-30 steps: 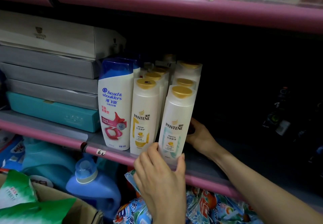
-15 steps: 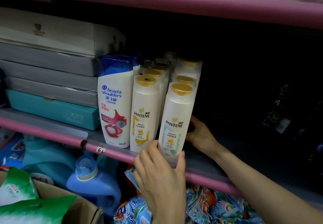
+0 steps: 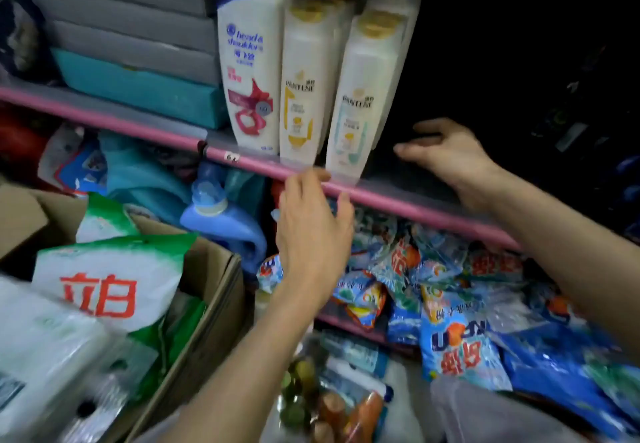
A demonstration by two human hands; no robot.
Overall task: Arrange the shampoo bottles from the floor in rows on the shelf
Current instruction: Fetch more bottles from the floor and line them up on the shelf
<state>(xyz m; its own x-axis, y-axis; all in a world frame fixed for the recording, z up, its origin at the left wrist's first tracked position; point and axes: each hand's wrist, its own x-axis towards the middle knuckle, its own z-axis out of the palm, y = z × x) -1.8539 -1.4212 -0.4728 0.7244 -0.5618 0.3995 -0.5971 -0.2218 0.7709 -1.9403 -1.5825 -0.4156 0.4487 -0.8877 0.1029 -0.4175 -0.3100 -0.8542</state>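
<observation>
Shelf edge: the pink front rail of the shelf (image 3: 398, 200) runs down to the right; the front bottles stand right at it.
Front row: three shampoo bottles upright, side by side — a Head & Shoulders bottle (image 3: 251, 72) on the left, a yellow-label Pantene bottle (image 3: 303, 89) in the middle, a teal-label Pantene bottle (image 3: 360, 103) on the right.
Behind: more gold-capped bottles stand in rows behind the two Pantene ones; their number cannot be told.
Open room: to the right of the teal-label Pantene bottle the shelf is dark, with bare board at its front.
Left side of shelf: stacked flat boxes (image 3: 138, 51), grey over one teal, just beside the Head & Shoulders bottle.
Left hand (image 3: 311, 231): fingers loosely spread, holding nothing, in front of the rail just below the Pantene bottles.
Right hand (image 3: 446, 155): fingers relaxed, holding nothing, over the bare board beside the teal-label Pantene bottle.
Below: a cardboard box (image 3: 204, 304) with green-and-white bags, a blue jug (image 3: 221, 221), blue packets (image 3: 464, 345).
</observation>
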